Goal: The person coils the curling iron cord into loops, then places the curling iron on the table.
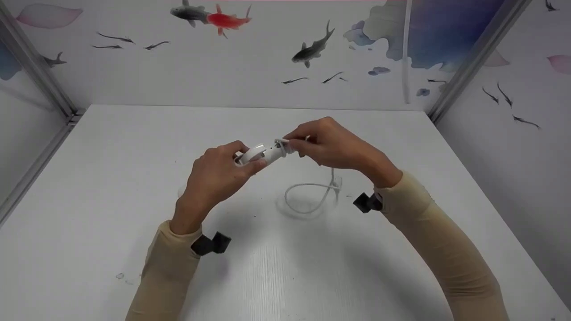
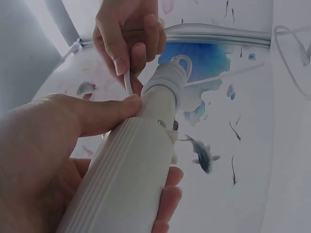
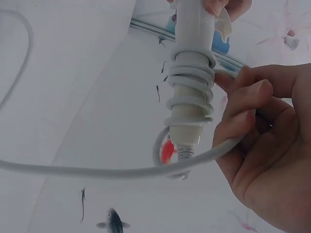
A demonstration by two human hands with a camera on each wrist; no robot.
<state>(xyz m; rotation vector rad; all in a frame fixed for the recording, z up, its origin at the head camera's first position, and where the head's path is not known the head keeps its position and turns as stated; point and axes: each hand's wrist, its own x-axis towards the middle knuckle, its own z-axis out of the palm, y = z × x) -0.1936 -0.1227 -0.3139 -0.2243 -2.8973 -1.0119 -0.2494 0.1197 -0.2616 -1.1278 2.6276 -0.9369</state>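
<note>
Watched from my remote post, left to right. At the left, a tan sleeve (image 1: 165, 272) covered one forearm, a black block (image 1: 203, 245) at its wrist. The left hand (image 1: 216, 171) was clamped on a white handle (image 1: 273, 155), thumb along its side. I had that handle in mid-view, raised over the white table (image 1: 89, 200), its narrow end toward the right hand (image 1: 341, 145). Pale cord (image 3: 190, 103) ringed the narrow end in several turns; one loop curved over the table. The right hand's fingers were curled, pinching cord just beside the handle. Far right: wall panel (image 1: 539, 169), small painted fish.
</note>
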